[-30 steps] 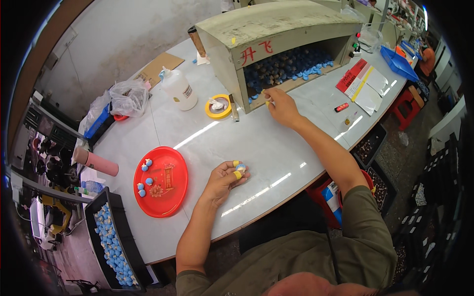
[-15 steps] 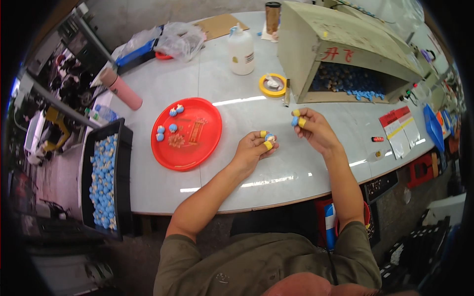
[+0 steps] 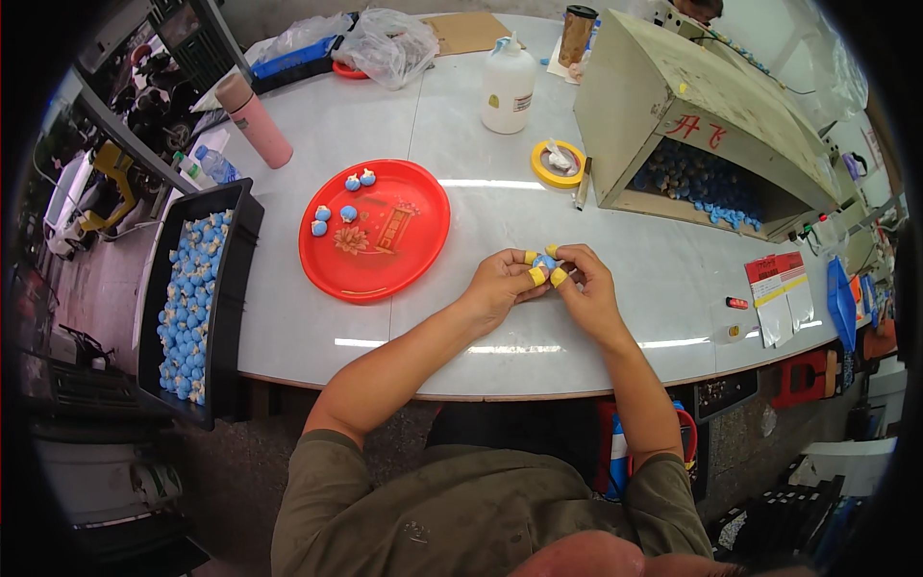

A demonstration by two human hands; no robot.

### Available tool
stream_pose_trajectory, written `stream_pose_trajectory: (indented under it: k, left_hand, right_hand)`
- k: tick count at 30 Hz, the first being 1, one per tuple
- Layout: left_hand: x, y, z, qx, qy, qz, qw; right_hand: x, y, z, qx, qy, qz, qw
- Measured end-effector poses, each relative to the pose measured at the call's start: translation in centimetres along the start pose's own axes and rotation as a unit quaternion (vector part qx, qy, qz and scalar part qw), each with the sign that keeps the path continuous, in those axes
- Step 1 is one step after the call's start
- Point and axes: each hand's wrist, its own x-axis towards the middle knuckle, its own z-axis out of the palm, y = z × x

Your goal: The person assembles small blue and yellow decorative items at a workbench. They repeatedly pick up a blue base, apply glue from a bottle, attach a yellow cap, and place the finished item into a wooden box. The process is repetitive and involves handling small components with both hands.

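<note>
Over the table in front of me my two hands meet at the fingertips. My left hand (image 3: 500,288) is closed in a pinch, and my right hand (image 3: 588,293) pinches from the other side. Between them is a small blue-and-cream piece (image 3: 545,263), partly covered by the fingers; any seam between two parts cannot be made out. Yellow tape wraps the thumb and a finger of each hand. To the left lies a round red plate (image 3: 385,260) bearing several small blue pieces (image 3: 349,213) with cream tops.
A black bin (image 3: 248,226) full of blue-and-cream pieces stands at the left edge. Farther back are a pink flask (image 3: 255,125), a white squeeze bottle (image 3: 509,88), a yellow tape roll (image 3: 558,165) and a marker (image 3: 583,185). An open-fronted box (image 3: 635,106) at right holds blue parts.
My right hand has come down and left, bringing its small blue piece to the one in my left hand. The hands were apart before. The view has shifted slightly.
</note>
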Motion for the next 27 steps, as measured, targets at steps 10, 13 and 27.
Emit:
stream_pose_trajectory:
  k: [10,13,27]
  left_hand:
    - [-0.2,0.5,0.1,-0.057,-0.028,-0.037,0.997]
    - [-0.1,0.3,-0.1,-0.054,-0.041,-0.025,0.997]
    - [-0.3,0.0,0.4,-0.016,-0.023,-0.004,1.0]
  right_hand:
    - [0.7,-0.5,-2.0,0.125,-0.041,0.147,0.98]
    - [0.6,-0.6,-1.6,0.15,-0.038,0.138,0.978]
    - [0.4,-0.2,-1.4,0.024,-0.024,0.042,0.999]
